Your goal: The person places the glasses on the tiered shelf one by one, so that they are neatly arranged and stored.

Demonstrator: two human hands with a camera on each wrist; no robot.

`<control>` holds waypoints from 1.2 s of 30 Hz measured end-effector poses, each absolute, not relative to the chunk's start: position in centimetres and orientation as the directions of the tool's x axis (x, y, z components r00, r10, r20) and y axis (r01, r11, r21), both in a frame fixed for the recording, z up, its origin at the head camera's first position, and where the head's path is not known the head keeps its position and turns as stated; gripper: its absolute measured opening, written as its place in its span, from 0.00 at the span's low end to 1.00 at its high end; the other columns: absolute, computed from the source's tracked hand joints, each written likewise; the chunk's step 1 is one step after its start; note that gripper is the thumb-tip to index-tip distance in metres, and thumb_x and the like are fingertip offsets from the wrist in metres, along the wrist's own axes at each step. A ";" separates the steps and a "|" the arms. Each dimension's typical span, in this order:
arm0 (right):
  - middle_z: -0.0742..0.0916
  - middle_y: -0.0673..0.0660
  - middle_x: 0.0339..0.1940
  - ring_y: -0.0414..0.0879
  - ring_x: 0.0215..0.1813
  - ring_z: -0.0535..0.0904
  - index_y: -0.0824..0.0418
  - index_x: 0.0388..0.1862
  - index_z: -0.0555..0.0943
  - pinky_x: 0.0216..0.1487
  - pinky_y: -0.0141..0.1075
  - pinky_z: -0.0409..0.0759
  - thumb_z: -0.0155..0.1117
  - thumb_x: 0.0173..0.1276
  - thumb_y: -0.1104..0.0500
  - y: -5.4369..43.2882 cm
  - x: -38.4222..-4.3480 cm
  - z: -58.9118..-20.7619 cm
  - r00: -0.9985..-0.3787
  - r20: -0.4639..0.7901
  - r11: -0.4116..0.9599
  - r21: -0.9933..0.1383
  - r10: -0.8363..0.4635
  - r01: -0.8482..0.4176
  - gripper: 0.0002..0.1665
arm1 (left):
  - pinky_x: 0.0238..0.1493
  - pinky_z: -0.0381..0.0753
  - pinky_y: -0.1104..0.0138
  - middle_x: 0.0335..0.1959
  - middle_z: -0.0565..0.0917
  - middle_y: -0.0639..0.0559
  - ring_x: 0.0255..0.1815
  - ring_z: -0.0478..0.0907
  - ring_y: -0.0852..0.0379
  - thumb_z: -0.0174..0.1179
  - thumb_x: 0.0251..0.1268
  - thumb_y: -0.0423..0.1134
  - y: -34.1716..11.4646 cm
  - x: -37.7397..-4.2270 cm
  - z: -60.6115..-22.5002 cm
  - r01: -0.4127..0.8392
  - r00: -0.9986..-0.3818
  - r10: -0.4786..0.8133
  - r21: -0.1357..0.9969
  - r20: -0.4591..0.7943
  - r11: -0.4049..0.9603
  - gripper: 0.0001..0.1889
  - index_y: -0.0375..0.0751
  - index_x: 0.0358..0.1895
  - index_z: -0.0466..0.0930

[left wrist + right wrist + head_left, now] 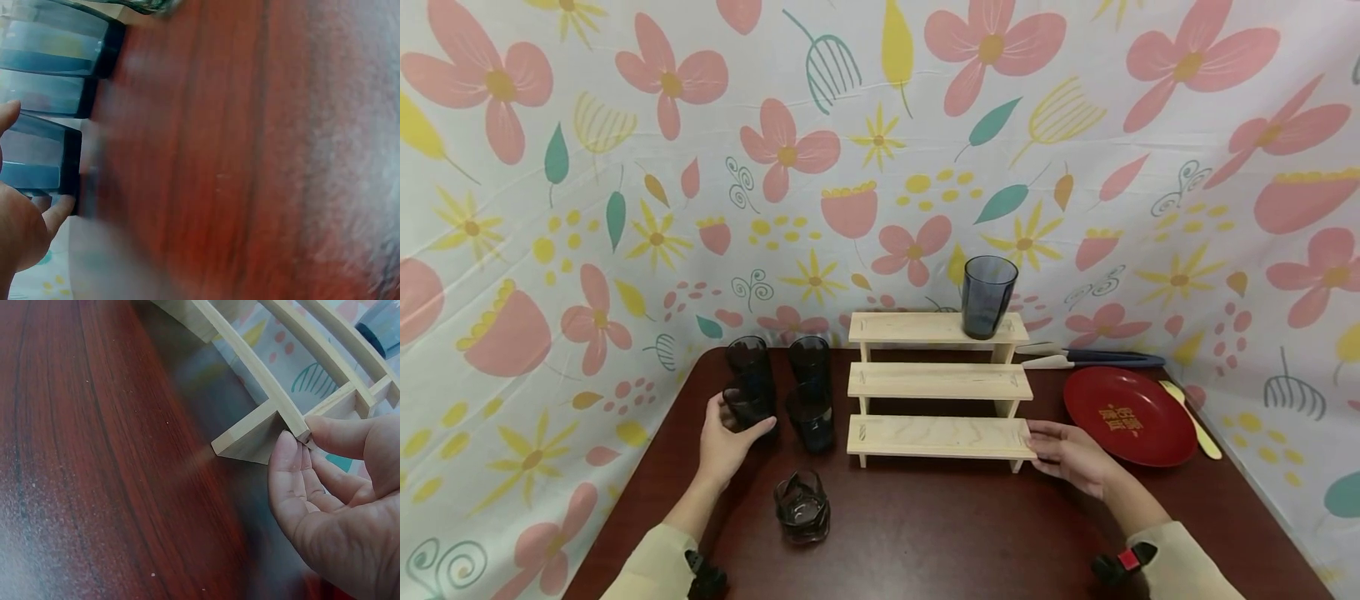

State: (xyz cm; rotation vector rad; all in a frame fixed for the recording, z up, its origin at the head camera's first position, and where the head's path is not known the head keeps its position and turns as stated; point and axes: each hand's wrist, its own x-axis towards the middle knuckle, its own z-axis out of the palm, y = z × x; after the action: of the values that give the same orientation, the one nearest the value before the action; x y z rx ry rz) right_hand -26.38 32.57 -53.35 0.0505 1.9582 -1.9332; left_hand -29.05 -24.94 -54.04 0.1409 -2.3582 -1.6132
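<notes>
Nearest my view sat a squat faceted glass (802, 505), alone on the table (955, 533) between the two forearms, touched by neither hand. Beyond it my left hand (724, 442) was wrapped around one dark tumbler (747, 402), thumb on the near side and fingers curled round the far side; the left wrist view showed the thumb (59, 212) lying against that tumbler's base, with the bases of the others lined up beside it. The tumbler stood on the table, front left in a tight group of four, the others (810, 392) touching or just beside it. I could not tell whether it had lifted off the wood.

My right hand (1070, 454) was at the right end of the rack (938, 387), a pale wooden three-step stand. In the right wrist view the fingertips (289, 453) pressed against the corner of the lowest step, thumb above and fingers below, a light pinch that steadied the rack.

As for progress, I judged the work barely begun: one tall tumbler (987, 296) stood on the top step at its right end, while the middle and lowest steps were bare. Four tumblers and the faceted glass were left on the table.

The gripped tumbler looked smoky, dark blue-grey, see-through, straight-walled and upright, with nothing in it that I could see.
</notes>
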 end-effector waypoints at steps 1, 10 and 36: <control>0.83 0.55 0.57 0.44 0.51 0.83 0.76 0.81 0.51 0.52 0.39 0.84 0.61 0.81 0.59 32.6 -26.4 -53.3 -0.924 -0.295 0.049 -0.955 -0.243 0.292 0.43 | 0.45 0.76 0.67 0.59 0.74 0.44 0.56 0.75 0.49 0.81 0.55 0.49 -25.0 -29.0 -53.9 0.078 -0.954 -0.240 0.922 0.179 0.379 0.46 0.47 0.73 0.62; 0.82 0.55 0.57 0.44 0.51 0.83 0.75 0.81 0.51 0.53 0.40 0.84 0.61 0.81 0.58 32.7 -26.6 -53.7 -0.922 -0.297 0.055 -0.955 -0.248 0.293 0.43 | 0.43 0.75 0.68 0.57 0.75 0.47 0.53 0.72 0.54 0.81 0.54 0.53 -25.6 -28.4 -51.2 0.122 -0.934 -0.258 0.902 0.246 0.415 0.47 0.49 0.73 0.63; 0.82 0.56 0.59 0.44 0.52 0.83 0.76 0.81 0.51 0.53 0.40 0.84 0.62 0.80 0.57 32.6 -26.5 -53.5 -0.924 -0.291 0.059 -0.957 -0.250 0.285 0.44 | 0.51 0.75 0.62 0.55 0.76 0.50 0.53 0.75 0.55 0.82 0.55 0.42 -22.2 -29.1 -42.0 0.332 -0.894 -0.204 0.895 0.400 0.299 0.42 0.51 0.72 0.67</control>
State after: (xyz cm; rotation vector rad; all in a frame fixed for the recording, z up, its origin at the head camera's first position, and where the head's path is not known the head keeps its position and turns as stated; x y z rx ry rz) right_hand -26.51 32.65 -53.53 0.0354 1.9652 -1.9224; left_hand -29.14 -22.22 -41.97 -0.1146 -2.1311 -1.6275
